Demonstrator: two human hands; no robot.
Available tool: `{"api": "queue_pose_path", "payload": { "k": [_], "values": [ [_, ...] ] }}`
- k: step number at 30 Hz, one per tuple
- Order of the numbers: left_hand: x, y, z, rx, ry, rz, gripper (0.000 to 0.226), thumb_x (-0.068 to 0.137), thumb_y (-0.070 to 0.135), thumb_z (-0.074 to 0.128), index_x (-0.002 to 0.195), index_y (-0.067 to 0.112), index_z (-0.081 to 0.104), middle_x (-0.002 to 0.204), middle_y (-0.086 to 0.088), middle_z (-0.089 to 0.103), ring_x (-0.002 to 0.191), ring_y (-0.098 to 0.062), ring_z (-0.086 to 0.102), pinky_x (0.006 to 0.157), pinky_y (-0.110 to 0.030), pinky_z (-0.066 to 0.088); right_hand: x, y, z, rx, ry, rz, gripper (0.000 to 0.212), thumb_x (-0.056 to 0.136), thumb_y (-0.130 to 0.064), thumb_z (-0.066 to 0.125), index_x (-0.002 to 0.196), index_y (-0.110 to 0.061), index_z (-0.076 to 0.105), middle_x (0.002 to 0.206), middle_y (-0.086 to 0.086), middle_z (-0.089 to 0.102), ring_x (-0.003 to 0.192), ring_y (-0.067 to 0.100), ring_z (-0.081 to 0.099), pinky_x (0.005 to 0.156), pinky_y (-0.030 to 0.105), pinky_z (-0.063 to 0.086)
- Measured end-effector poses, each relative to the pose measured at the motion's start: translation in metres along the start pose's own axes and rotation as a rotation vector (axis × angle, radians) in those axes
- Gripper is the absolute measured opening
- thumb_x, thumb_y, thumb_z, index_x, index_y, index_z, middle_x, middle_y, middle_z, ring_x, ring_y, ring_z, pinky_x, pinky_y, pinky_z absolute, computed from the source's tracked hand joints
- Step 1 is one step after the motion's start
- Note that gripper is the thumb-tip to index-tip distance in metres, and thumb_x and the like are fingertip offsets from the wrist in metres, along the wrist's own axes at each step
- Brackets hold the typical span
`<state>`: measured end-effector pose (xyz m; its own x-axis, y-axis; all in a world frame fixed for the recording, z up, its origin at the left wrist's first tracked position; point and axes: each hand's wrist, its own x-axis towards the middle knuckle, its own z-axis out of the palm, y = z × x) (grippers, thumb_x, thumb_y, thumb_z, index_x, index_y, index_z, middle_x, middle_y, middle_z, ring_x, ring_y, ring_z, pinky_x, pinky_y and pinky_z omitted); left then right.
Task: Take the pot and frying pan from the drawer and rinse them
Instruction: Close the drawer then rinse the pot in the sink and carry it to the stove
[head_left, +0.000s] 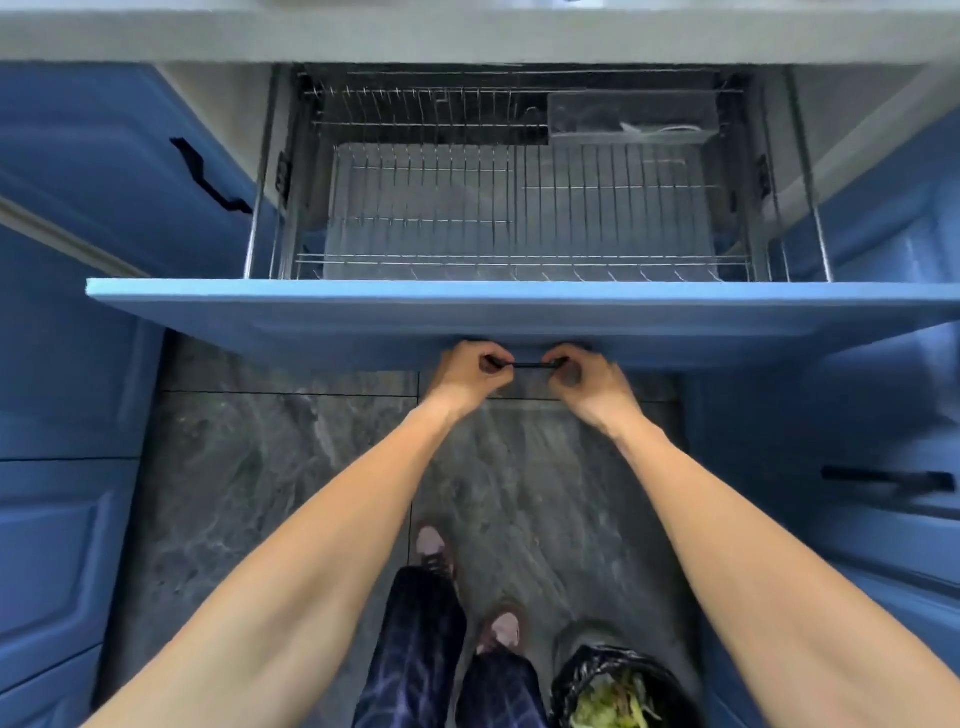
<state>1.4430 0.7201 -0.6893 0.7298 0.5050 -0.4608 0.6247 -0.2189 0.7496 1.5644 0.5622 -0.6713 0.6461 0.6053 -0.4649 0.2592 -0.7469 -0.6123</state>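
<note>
Under the counter (467, 36), your left hand (470, 371) and right hand (587, 376) both curl round the handle (527, 365) of the drawer (519, 312), which stands pulled out. Its rack (519, 208) shows no pot or frying pan, only a clear box (631, 122) at the back. Judging by that, finding, lifting out and rinsing are all left.

both arms stretch forward, left hand (470, 371) and right hand (587, 376) each gripping the handle (529, 365).

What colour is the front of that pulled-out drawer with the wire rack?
Blue: the flat blue drawer front shows best in the head view.
</note>
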Motion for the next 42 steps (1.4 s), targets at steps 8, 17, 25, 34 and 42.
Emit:
{"api": "queue_pose_path", "payload": {
  "k": [8, 17, 25, 34, 42],
  "values": [
    [0.086, 0.030, -0.036, -0.003, -0.019, 0.092, 0.013, 0.088, 0.021, 0.075, 0.100, 0.021, 0.078, 0.095, 0.003, 0.077, 0.085, -0.010, 0.068, 0.078, -0.024, 0.051, 0.081, -0.022, -0.020, 0.080, 0.119, -0.041, 0.015, 0.086, -0.039, 0.065, 0.102, -0.037, 0.064, 0.091, -0.010, 0.071, 0.088, 0.016, 0.067, 0.081, 0.037, 0.057],
    [0.146, 0.051, -0.051, 0.003, 0.080, 0.154, 0.013, 0.092, 0.023, 0.072, 0.104, 0.020, 0.074, 0.098, 0.011, 0.073, 0.084, -0.001, 0.063, 0.068, 0.000, 0.040, 0.147, -0.052, -0.043, 0.077, 0.159, -0.025, 0.021, 0.089, -0.032, 0.064, 0.110, -0.030, 0.063, 0.092, -0.005, 0.068, 0.091, 0.021, 0.066, 0.081, 0.038, 0.055],
    [0.167, 0.062, -0.057, 0.018, 0.111, 0.114, 0.015, 0.092, 0.019, 0.071, 0.106, 0.021, 0.072, 0.095, 0.012, 0.070, 0.079, 0.004, 0.060, 0.065, 0.000, 0.038, 0.171, -0.063, -0.053, 0.041, 0.133, -0.021, 0.024, 0.093, -0.034, 0.060, 0.116, -0.027, 0.061, 0.095, -0.006, 0.066, 0.089, 0.019, 0.062, 0.072, 0.033, 0.047],
    [0.179, 0.085, -0.068, 0.266, 0.124, 0.001, 0.020, 0.098, 0.036, 0.057, 0.117, 0.036, 0.061, 0.115, 0.007, 0.071, 0.105, -0.020, 0.066, 0.082, -0.037, 0.053, 0.186, -0.082, -0.055, -0.087, 0.162, 0.066, 0.033, 0.097, -0.049, 0.050, 0.123, -0.029, 0.054, 0.108, -0.006, 0.068, 0.105, 0.029, 0.066, 0.078, 0.036, 0.049],
    [0.108, 0.096, -0.104, 0.493, 0.531, 0.133, 0.040, 0.096, 0.041, 0.052, 0.130, 0.022, 0.063, 0.124, 0.000, 0.070, 0.114, -0.025, 0.063, 0.104, -0.040, 0.043, 0.111, -0.129, -0.073, -0.157, 0.409, 0.105, 0.042, 0.098, -0.053, 0.048, 0.125, -0.024, 0.062, 0.120, 0.004, 0.071, 0.109, 0.030, 0.065, 0.080, 0.038, 0.044]
  ]
}}
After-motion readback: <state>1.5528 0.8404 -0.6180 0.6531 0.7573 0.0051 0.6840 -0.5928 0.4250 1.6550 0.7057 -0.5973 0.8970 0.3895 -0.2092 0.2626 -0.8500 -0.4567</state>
